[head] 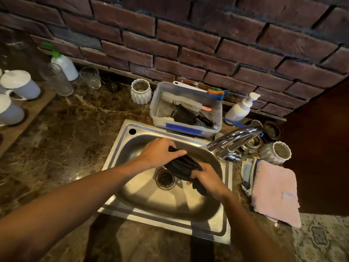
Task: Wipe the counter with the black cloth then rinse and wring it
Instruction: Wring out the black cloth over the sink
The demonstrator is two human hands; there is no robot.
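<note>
A dark marbled counter (62,127) runs below a brick wall (188,35), and a steel sink (170,208) is set into it. Both hands are over the basin, each closed round one end of the black cloth (182,166) — the left hand (160,153) grips the upper end, the right hand (207,178) the lower, with the cloth bunched into a roll between them above the drain (165,179). The faucet (234,138) arches in from the right. A pink towel (275,191) lies on the counter just right of the sink — a clear plastic bin (187,129) with a bottle brush (181,101) sits behind it
</note>
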